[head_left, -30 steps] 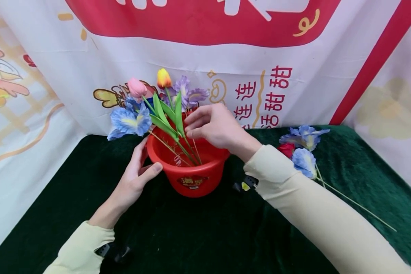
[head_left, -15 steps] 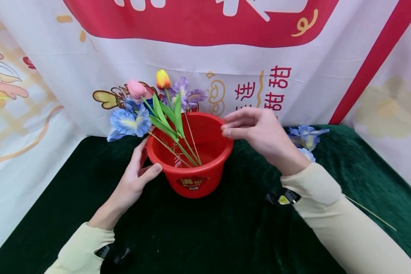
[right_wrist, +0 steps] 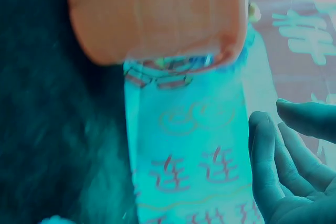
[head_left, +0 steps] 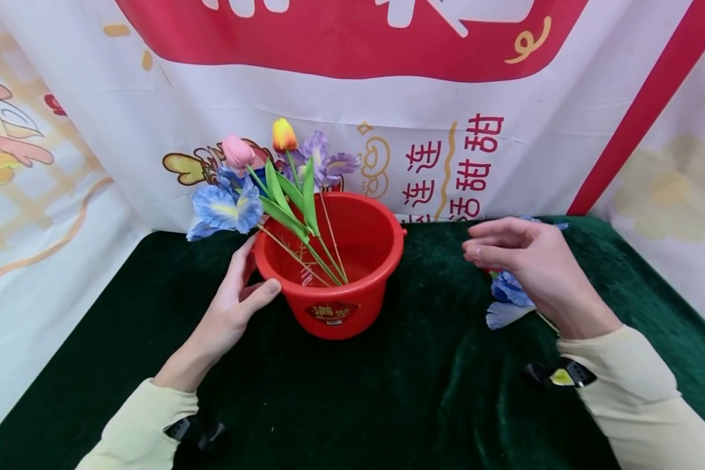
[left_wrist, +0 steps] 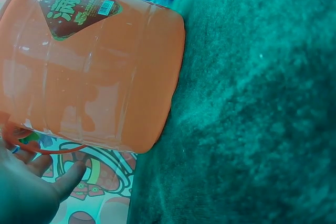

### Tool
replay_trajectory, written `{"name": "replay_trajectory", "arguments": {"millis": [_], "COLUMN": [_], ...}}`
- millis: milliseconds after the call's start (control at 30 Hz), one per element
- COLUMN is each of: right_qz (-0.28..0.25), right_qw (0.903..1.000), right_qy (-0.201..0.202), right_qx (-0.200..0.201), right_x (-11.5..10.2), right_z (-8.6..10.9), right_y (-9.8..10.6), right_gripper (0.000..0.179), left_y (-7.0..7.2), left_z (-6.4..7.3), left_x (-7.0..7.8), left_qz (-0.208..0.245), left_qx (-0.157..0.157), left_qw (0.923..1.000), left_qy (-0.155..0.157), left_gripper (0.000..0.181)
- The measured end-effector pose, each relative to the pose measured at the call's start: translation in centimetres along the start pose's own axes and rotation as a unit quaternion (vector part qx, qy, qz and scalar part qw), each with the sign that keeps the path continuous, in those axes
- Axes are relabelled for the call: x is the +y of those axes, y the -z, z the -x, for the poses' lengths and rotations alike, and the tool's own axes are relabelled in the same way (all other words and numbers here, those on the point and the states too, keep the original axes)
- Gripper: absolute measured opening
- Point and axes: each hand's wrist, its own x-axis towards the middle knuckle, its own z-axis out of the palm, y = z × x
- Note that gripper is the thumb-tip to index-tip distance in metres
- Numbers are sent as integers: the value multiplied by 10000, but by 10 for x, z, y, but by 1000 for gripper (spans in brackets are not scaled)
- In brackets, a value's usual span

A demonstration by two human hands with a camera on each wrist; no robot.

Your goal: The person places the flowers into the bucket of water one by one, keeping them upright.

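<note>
A red bucket [head_left: 339, 313] stands upright on the cloth, with a pink tulip [head_left: 237, 152], a yellow-orange tulip [head_left: 284, 135], a blue iris [head_left: 226, 207] and a purple iris [head_left: 324, 160] leaning in it toward the back left. My left hand [head_left: 232, 312] holds the bucket at its left side, thumb at the rim and fingers along the outer wall. Over the loose blue flowers [head_left: 510, 301] on the right hovers my right hand [head_left: 525, 267], its fingers loosely bent and nothing between them. That hand hides much of those flowers and a red bloom [head_left: 491, 270].
Dark green velvet cloth [head_left: 352, 405] covers the table. A printed white backdrop [head_left: 329, 98] hangs close behind the bucket, with side panels left and right. The bucket's thin handle [left_wrist: 58, 151] hangs beside my left fingers.
My right hand has drawn away from the flowers in the bucket and travelled right, to above the loose flowers. My left hand and the bucket have stayed in place.
</note>
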Motion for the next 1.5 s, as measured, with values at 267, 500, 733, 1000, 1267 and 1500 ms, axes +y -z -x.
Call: {"name": "replay_trajectory", "arguments": {"millis": [267, 500, 733, 1000, 1267, 1500], "right_qz": [629, 1438, 2103, 2297, 2286, 2316], "right_qw": [9970, 9871, 9739, 9681, 9622, 9526], "right_qy": [-399, -624, -848, -964, -1279, -1523], "right_qx": [215, 333, 136, -286, -746, -1257], "right_x": [36, 55, 68, 89, 100, 104], "right_z": [8, 21, 20, 13, 13, 12], "right_y": [35, 60, 83, 108, 132, 141], "right_gripper": [50, 61, 66, 65, 66, 55], "left_y": [0, -1, 0, -1, -1, -2], "left_z": [0, 0, 0, 0, 1, 1], "left_x": [0, 1, 1, 1, 3, 4], "left_qz": [-51, -80, 6, 16, 17, -6], "left_qx": [11, 28, 40, 24, 28, 37], "left_qw": [10000, 9999, 10000, 10000, 10000, 10000], "left_qy": [62, 61, 40, 33, 0, 44], "left_gripper": [70, 71, 70, 70, 70, 69]}}
